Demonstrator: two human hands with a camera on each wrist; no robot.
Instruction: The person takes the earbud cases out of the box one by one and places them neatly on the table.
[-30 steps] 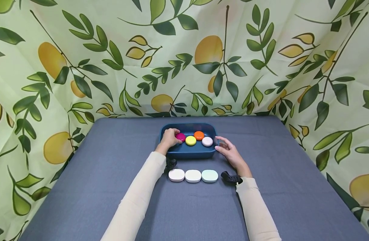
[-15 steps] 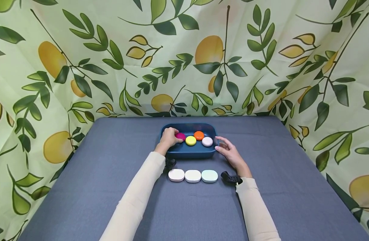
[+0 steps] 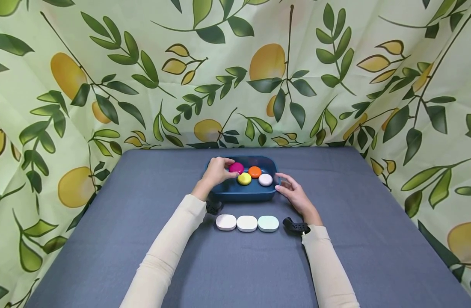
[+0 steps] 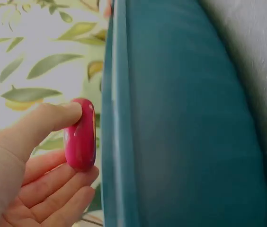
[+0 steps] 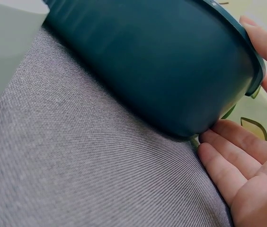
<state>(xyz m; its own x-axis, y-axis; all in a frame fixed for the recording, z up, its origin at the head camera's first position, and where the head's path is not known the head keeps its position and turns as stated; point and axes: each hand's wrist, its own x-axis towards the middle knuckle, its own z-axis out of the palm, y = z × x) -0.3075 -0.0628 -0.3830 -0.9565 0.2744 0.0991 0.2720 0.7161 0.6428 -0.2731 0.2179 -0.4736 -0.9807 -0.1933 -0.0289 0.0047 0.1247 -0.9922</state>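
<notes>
My left hand [image 3: 217, 172] pinches a glossy magenta rounded disc [image 3: 236, 167] between thumb and fingers, above the left part of a dark blue bin [image 3: 243, 197]. In the left wrist view the magenta disc [image 4: 80, 142] appears edge-on beside the bin's rim. A yellow disc [image 3: 244, 179], an orange disc [image 3: 255, 172] and a pale pink disc [image 3: 265, 180] lie inside the bin. My right hand [image 3: 294, 194] is at the bin's right end. Seen from the right wrist, its fingers [image 5: 228, 165] are loosely extended and touch the end wall, with a digit at the rim.
In front of the bin, two white oval cases [image 3: 226, 222] and a pale mint oval case [image 3: 268, 223] stand in a row on the grey-blue cloth [image 3: 243, 265]. A leaf-patterned curtain [image 3: 227, 85] surrounds the table's back and sides.
My left hand has risen slightly and lifted the magenta disc up from among the others in the bin. The right hand and the bin have stayed in place.
</notes>
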